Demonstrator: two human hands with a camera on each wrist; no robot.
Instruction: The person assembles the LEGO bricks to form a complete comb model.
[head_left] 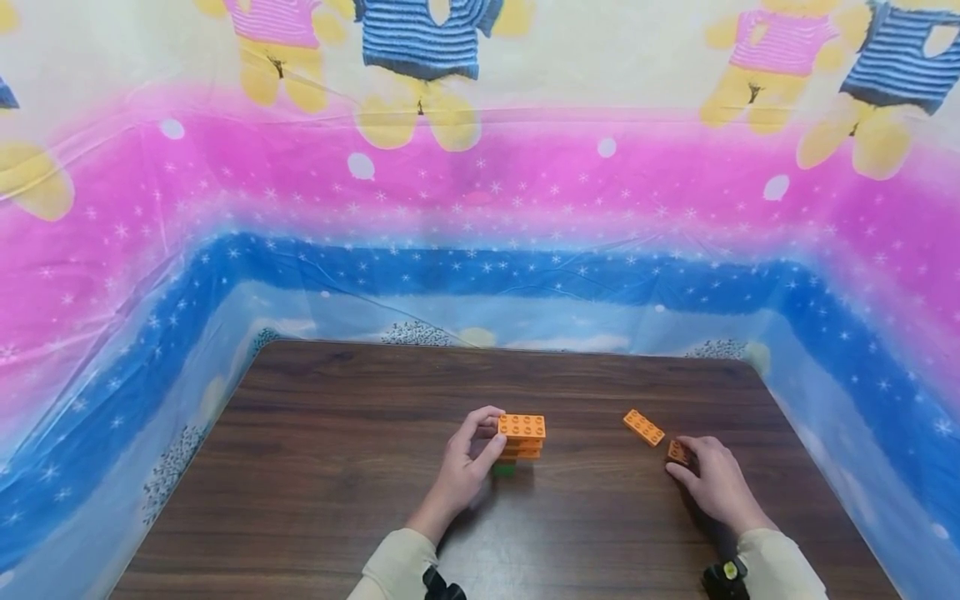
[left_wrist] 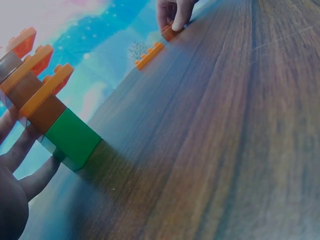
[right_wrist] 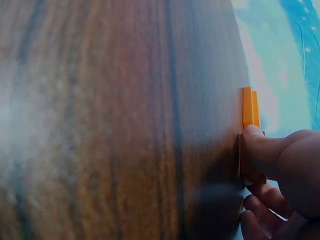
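A tower of toy building bricks (head_left: pixel 522 427) stands upright on the table, with a green block (left_wrist: pixel 73 137) at its base. Above that, brown bricks alternate with orange plates that jut out to one side. My left hand (head_left: pixel 467 468) grips the tower from the left, thumb and fingers around its upper part. Off to the right, my right hand (head_left: pixel 716 477) pinches a small brown brick (head_left: pixel 678 452) between thumb and fingers, low at the tabletop. Just beyond that brick lies a loose orange studded plate (head_left: pixel 643 427).
The dark wood-grain table (head_left: pixel 337 417) has a rounded far edge. A printed curtain (head_left: pixel 480 267) in blue and pink hangs around its back and sides.
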